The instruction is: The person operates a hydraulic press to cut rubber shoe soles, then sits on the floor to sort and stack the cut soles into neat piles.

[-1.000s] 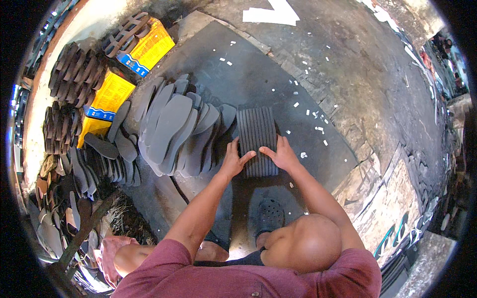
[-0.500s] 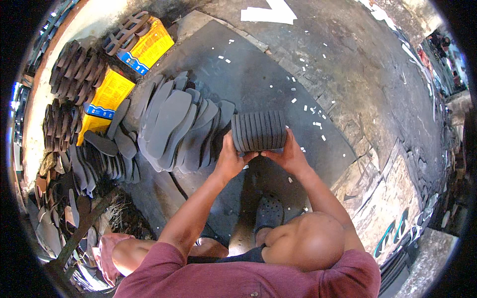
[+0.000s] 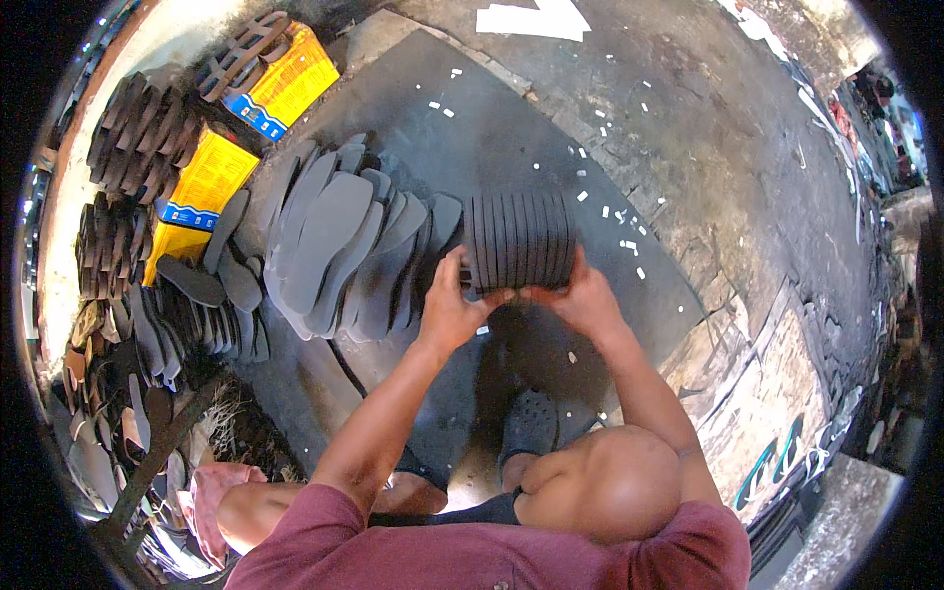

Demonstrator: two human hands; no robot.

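A stack of dark grey foam sandal soles stands on edge between my hands, its thin edges side by side like ribs. My left hand grips the near left end, fingers along the side and thumb at the bottom edge. On the near right end, my right hand presses in the same way, the two thumbs almost meeting. What lies under the stack's far end is hidden. Just left of it, a large heap of loose grey soles leans in overlapping rows on a dark mat.
Yellow-and-blue boxes stand at the left among stacked dark soles. Offcuts lie at the lower left. Small white scraps dot the mat and floor. Green-edged flip-flops lie at the right. White sheets lie far ahead.
The stack has shifted slightly away from me and to the right, and more of its ribbed side shows. Both hands keep their hold and have moved with it.
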